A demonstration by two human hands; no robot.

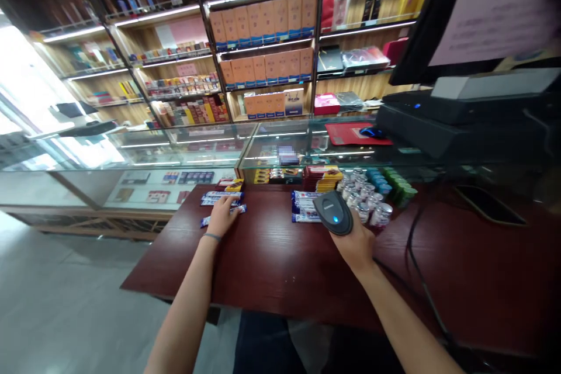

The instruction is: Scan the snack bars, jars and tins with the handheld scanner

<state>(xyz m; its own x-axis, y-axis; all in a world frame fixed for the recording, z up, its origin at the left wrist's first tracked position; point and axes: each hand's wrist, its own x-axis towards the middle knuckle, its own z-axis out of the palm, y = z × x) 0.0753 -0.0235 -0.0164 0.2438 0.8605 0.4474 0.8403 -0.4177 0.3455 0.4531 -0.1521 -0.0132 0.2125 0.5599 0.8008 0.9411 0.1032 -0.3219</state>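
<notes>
My right hand point(357, 245) is wrapped round a black barcode scanner point(333, 214) with a lit blue light. The scanner's head partly covers a row of blue-and-white wrapped snack bars point(303, 206). At the left of the brown table, my left hand point(221, 215) has its fingers over a single blue-and-white wrapped snack bar point(205, 221), whose ends show on both sides of the hand. Just beyond lie more such bars point(214, 197) in a small stack. The undersides of the left fingers are hidden.
Several small cans point(366, 193), green packs point(400, 187) and yellow-and-red packets point(323, 178) stand at the table's back. A glass display counter point(210, 149) runs behind. To the right are a phone point(489, 204), a black cable point(414, 245) and a monitor point(486, 17).
</notes>
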